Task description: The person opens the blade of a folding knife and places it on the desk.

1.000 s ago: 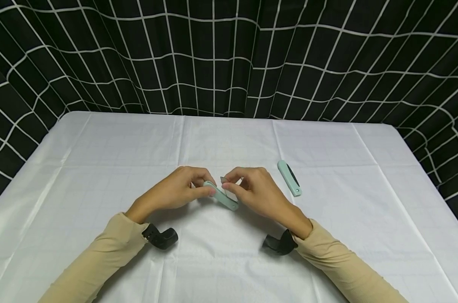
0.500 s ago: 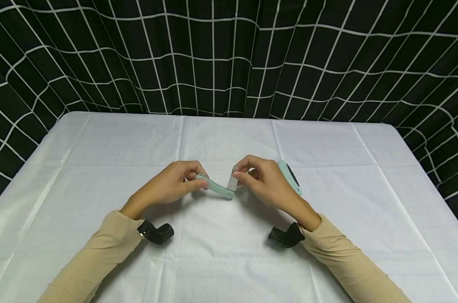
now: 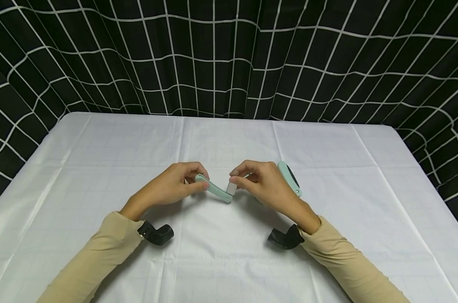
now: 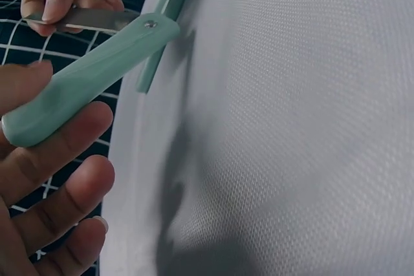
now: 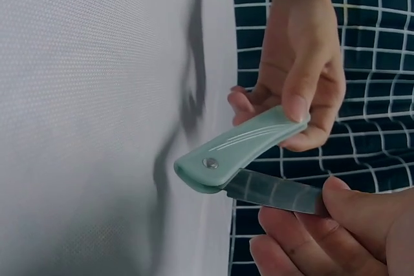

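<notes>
A folding knife with a mint-green handle (image 3: 213,189) is held over the white cloth, its blade (image 5: 275,191) swung partly out. My left hand (image 3: 172,181) pinches the end of the handle away from the pivot, thumb on one side and forefinger on the other. With thumb and fingers, my right hand (image 3: 267,181) pinches the blade near its tip, which is partly covered. In the right wrist view a round metal rivet (image 5: 210,163) shows at the pivot, and blade and handle form a V.
A second mint-green folding knife (image 3: 289,179) with a dark inset lies on the white tablecloth (image 3: 339,168) just beyond the right hand. Black cloth with a white grid (image 3: 214,59) hangs behind the table. A black wrist camera (image 3: 157,233) sits on the left wrist.
The blade has swung farther out of the handle as the right hand moved right, then dipped slightly toward me. My left hand has shifted a little left with the handle.
</notes>
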`<action>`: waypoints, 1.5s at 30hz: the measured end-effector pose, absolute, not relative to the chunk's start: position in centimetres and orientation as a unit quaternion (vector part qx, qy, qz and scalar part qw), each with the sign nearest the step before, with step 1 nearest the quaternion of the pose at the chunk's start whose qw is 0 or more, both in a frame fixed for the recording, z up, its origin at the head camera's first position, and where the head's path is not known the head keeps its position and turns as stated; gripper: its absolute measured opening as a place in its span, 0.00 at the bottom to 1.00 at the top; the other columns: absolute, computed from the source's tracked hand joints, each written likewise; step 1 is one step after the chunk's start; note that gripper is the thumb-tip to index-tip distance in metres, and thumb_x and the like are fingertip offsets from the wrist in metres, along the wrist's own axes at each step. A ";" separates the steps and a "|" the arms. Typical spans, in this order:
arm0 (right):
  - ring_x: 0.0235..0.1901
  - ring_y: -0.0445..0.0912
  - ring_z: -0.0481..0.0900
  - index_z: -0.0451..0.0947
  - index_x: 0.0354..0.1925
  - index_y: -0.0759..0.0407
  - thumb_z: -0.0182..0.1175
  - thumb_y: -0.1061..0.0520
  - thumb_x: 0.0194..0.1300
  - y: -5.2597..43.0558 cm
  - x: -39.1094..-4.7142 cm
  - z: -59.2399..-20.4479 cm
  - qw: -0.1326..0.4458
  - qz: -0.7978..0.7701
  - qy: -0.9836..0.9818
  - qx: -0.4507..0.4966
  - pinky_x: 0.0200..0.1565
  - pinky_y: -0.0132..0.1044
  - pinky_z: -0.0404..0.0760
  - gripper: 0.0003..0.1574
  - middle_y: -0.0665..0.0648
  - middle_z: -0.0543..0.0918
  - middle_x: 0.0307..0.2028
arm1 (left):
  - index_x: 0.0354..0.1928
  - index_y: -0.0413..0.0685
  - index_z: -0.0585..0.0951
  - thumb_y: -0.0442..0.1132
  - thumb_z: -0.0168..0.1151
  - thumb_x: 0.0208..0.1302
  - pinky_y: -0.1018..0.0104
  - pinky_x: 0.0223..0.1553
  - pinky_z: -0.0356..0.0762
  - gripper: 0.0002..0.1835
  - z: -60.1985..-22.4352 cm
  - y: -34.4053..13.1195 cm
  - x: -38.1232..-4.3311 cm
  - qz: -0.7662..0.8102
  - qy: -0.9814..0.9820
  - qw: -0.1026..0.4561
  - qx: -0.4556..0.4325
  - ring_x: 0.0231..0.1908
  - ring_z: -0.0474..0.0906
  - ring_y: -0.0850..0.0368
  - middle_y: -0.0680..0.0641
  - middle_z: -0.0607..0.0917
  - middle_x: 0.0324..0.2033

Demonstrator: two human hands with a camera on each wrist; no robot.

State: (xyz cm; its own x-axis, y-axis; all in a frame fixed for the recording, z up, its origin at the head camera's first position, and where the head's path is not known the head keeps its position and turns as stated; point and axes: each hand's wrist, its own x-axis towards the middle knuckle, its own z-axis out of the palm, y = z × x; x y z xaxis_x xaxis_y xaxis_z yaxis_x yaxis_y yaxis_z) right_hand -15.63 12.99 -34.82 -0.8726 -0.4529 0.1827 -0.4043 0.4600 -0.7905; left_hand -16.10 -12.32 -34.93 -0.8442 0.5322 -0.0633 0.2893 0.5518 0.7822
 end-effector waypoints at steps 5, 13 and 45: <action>0.30 0.52 0.89 0.85 0.39 0.62 0.67 0.60 0.64 13.0 -15.6 -34.8 0.024 -0.452 0.855 -0.252 0.33 0.29 0.80 0.06 0.59 0.89 0.34 | 0.44 0.53 0.84 0.42 0.65 0.66 0.64 0.36 0.69 0.07 -35.0 -12.2 -16.0 0.405 0.867 0.154 0.246 0.29 0.76 0.59 0.49 0.87 0.29; 0.27 0.54 0.88 0.84 0.38 0.63 0.67 0.61 0.64 13.3 -15.7 -35.0 0.027 -0.468 0.846 -0.252 0.27 0.30 0.77 0.05 0.60 0.88 0.33 | 0.41 0.50 0.84 0.41 0.66 0.66 0.64 0.38 0.69 0.05 -35.1 -12.2 -16.0 0.407 0.863 0.149 0.261 0.32 0.76 0.60 0.51 0.90 0.32; 0.36 0.58 0.88 0.80 0.47 0.62 0.64 0.59 0.67 14.4 -16.2 -33.8 0.018 -0.513 0.834 -0.201 0.39 0.35 0.84 0.11 0.62 0.88 0.37 | 0.45 0.46 0.83 0.37 0.62 0.69 0.69 0.29 0.72 0.07 -33.8 -13.4 -16.3 0.473 0.854 0.109 0.185 0.33 0.79 0.44 0.41 0.88 0.34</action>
State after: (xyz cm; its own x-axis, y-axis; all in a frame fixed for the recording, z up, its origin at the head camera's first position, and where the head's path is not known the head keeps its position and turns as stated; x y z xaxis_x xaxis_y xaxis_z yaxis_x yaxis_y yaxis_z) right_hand -16.21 14.37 -33.80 -0.9183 -0.3546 0.1761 -0.3171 0.3923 -0.8634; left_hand -16.34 -13.39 -33.83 -0.9079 0.4190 -0.0103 0.2133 0.4832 0.8491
